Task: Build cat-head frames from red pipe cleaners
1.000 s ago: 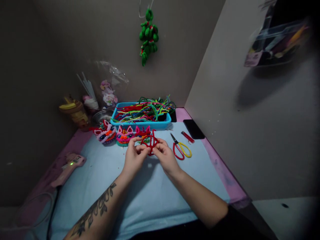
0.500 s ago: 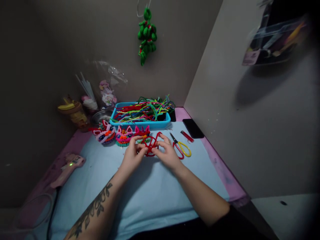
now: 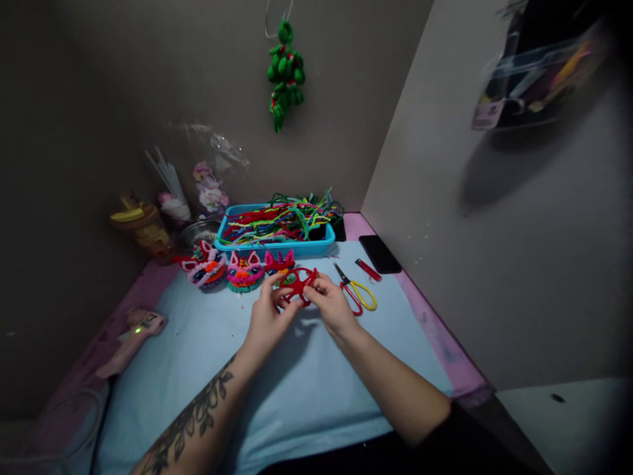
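A red pipe-cleaner wheel (image 3: 299,286), a ring with spokes meeting in the middle, is held up above the blue cloth (image 3: 208,369). My left hand (image 3: 271,310) grips its left side between thumb and fingers. On the right side, my right hand (image 3: 330,300) pinches the rim and a spoke. Behind the wheel stand fuzzy animal heads: a pink one with ears and a horn (image 3: 245,270), a white-and-red one (image 3: 204,266), and a red one (image 3: 275,262) partly hidden by the wheel and left fingers.
A blue tray (image 3: 277,249) piled with coloured pipe cleaners stands at the back. Scissors (image 3: 363,295), a red cutter (image 3: 368,269) and a phone (image 3: 380,254) lie at right. A pink glue gun (image 3: 132,343) with a cord lies at left. Green pipe-cleaner work (image 3: 285,72) hangs on the wall.
A red end that stuck up by my right fingers has come down against the ring. The wheel has turned and shows rounder, while my right fingers have closed in on its rim.
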Available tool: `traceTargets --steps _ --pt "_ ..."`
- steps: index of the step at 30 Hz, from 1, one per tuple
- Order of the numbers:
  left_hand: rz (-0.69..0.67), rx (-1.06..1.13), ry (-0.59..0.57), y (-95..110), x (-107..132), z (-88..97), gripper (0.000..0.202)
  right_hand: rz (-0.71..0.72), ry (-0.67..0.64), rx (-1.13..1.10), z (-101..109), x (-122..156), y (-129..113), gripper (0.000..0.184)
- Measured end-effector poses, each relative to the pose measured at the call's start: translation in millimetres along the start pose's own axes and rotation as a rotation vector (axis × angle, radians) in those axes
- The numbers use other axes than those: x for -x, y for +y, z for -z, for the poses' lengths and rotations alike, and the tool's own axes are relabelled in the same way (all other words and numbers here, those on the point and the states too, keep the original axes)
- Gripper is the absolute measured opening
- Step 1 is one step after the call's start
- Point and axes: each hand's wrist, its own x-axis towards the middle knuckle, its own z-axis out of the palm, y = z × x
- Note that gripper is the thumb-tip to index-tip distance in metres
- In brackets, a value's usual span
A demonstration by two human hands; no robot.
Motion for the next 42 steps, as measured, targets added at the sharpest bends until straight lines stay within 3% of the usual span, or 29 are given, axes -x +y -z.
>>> traceTargets --steps 5,13,20,32,37,42 --pt "0.091 0.145 0.001 2 2 -4.1 0.054 -0.007 0.006 0.043 -1 3 1 0.016" --pt "0.079 0.098 -0.081 1 -3 3.1 0.054 -0.05 -0.008 -0.016 -3 5 -4 0.018" --pt "0.123 0.191 -0.076 1 -7 5.6 0.064 0.033 -0.015 0.063 -1 3 3 0.015" --pt "0.109 0.288 0.013 0 -2 2.3 0.056 -0.01 -0.007 0.073 -6 7 1 0.021" --pt "0.086 0.26 0.021 -2 -3 3.5 0.054 0.027 -0.054 0.043 -8 8 1 0.014" --pt "0.051 0.209 0.002 -3 -4 5.7 0.051 0.059 -0.013 0.174 -6 7 3 0.021"
